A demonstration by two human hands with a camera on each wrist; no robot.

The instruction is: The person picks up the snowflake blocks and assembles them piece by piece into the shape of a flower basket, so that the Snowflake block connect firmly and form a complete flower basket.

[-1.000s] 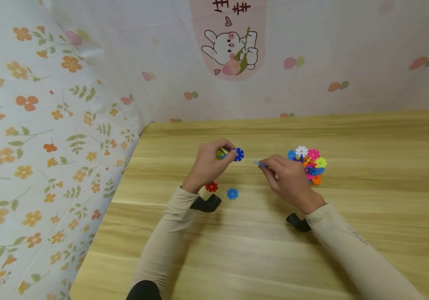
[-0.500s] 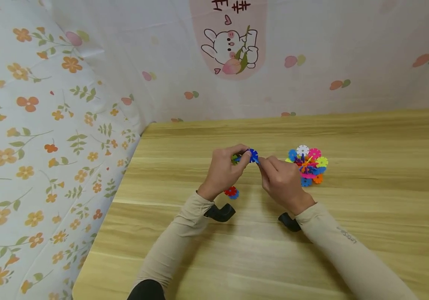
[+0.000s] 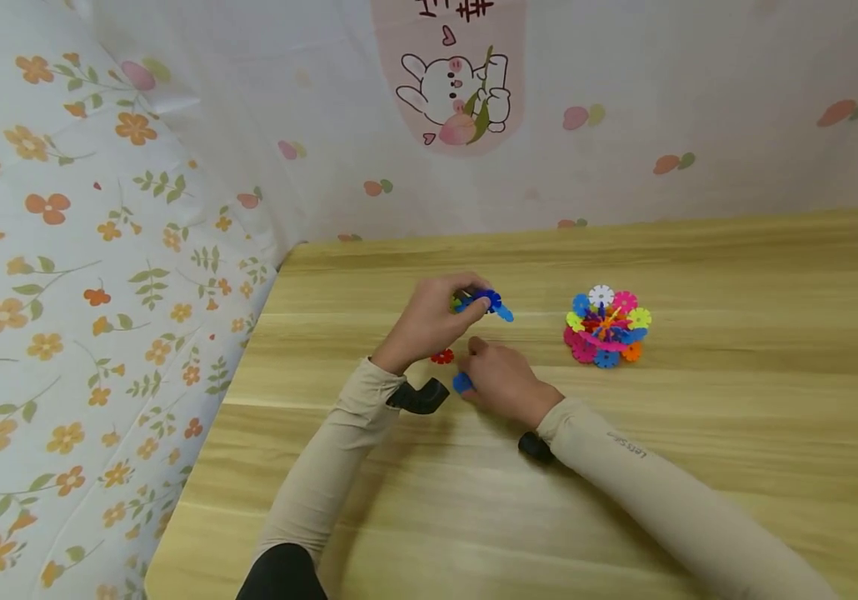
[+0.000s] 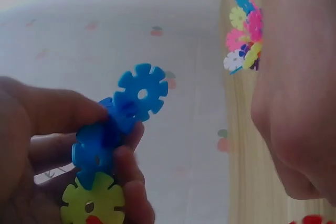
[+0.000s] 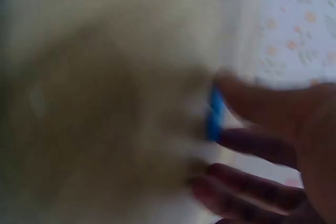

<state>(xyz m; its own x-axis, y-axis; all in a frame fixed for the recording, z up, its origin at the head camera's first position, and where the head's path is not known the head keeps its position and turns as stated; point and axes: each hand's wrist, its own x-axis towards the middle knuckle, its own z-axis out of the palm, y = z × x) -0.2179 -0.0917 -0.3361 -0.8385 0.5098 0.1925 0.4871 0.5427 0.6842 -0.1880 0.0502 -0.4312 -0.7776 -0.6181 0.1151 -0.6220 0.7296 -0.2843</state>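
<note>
My left hand pinches a chain of notched plastic snowflake discs above the table. In the left wrist view a light blue disc sticks out at the chain's tip, blue ones sit between thumb and fingers, and a yellow-green disc hangs lowest, with a bit of red at its edge. Down at the tabletop, my right hand holds a loose blue snowflake disc between thumb and finger; the right wrist view of it is blurred. Close by lies a red snowflake disc, partly behind my left wrist.
A round cluster of many-coloured snowflake discs stands on the wooden table to the right. Behind the table hangs a pale printed cloth, and a flowered cloth covers the left side. Black wrist mounts jut from the sleeves.
The light blue disc from my right hand has joined the chain in my left hand. The right hand has moved left and down to the loose blue disc, uncovering the cluster.
</note>
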